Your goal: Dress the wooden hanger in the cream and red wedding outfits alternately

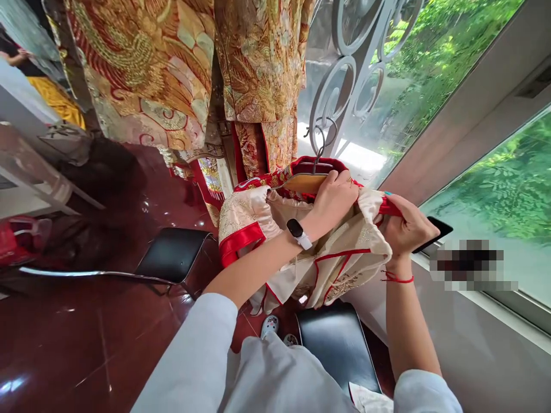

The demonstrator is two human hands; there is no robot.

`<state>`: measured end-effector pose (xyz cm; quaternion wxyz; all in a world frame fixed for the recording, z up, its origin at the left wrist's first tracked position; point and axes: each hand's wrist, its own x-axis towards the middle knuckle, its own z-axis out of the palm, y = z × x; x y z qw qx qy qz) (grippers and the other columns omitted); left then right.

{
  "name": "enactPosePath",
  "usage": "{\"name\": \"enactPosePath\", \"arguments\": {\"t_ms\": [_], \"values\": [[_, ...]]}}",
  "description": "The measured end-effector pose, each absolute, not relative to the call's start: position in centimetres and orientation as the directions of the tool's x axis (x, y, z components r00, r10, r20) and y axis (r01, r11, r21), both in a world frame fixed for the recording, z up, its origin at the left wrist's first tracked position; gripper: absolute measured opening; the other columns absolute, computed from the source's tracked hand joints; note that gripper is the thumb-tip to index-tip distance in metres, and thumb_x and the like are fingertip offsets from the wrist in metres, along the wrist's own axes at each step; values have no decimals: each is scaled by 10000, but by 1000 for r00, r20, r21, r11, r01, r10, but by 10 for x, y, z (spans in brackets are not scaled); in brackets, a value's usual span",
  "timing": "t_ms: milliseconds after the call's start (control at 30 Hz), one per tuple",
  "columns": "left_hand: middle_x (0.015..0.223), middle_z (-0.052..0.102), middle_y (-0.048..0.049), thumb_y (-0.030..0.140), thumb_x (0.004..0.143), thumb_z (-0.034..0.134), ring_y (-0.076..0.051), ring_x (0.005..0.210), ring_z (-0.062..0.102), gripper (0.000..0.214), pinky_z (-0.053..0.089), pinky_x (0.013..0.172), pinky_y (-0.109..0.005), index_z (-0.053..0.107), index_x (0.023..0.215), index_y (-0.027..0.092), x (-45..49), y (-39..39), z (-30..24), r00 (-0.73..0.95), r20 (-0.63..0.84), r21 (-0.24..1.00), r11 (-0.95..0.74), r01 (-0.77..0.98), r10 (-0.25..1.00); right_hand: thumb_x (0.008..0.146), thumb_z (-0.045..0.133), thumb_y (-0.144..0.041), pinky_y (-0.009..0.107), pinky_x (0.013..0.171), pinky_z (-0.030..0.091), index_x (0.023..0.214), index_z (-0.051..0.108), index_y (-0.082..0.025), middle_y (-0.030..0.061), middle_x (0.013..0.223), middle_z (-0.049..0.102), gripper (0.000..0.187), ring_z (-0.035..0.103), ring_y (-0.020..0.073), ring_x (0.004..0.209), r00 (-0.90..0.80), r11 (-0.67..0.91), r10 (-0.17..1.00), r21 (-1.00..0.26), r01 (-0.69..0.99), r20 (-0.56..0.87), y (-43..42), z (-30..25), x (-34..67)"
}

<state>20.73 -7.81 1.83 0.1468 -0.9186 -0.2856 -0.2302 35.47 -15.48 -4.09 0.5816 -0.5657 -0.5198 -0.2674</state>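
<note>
A cream embroidered garment with red trim and a gathered edge (344, 261) hangs spread in front of me. Behind it, a red garment with gold embroidery (279, 175) is on a wooden hanger (303, 183), whose metal hook loops onto the scrollwork. My left hand (338, 198), with a watch (298, 232) on its wrist, reaches across to the hanger's right end, fingers curled over the red fabric there. My right hand (404, 223) pinches the right side of the gathered edge between thumb and fingers, holding it out to the right. Fabric partly hides both hands' fingertips.
Gold-embroidered robes (262, 63) hang behind. Metal scrollwork (333, 86) stands against the window. A dark phone-like slab (434, 232) is near the sill. Black-seated chairs (172, 255) stand on the glossy red floor (86, 338), one seat (338, 341) close to my legs. Another person's arm (17, 57) shows far left.
</note>
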Motion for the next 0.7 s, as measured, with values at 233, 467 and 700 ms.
{"name": "enactPosePath", "arguments": {"t_ms": [233, 467, 700], "values": [[1203, 671, -138, 67, 1006, 281, -268, 1228, 530, 430, 404, 1013, -422, 630, 1248, 135, 202, -72, 20, 740, 489, -123, -804, 582, 461, 912, 427, -178, 611, 1179, 357, 1339, 630, -240, 113, 1463, 574, 477, 468, 308, 1429, 197, 181, 627, -387, 904, 753, -163, -74, 346], [1267, 630, -98, 166, 982, 479, -217, 1187, 549, 339, 423, 1051, -359, 552, 1307, 228, 99, -139, -12, 353, 789, 162, -725, 670, 502, 948, 529, -305, 589, 1130, 416, 1429, 516, -293, 126, 1462, 522, 482, 492, 316, 1378, 488, 111, 621, -685, 721, 614, -249, -111, 318], [981, 722, -164, 358, 896, 635, -320, 902, 663, 470, 472, 773, -417, 511, 1280, 118, 65, -126, -96, -54, 724, 334, -282, 899, 688, 867, 643, -364, 466, 894, 541, 1178, 628, -281, 65, 1011, 619, 322, 631, 262, 967, 597, 139, 572, -784, 605, 562, -261, -79, 297]]}}
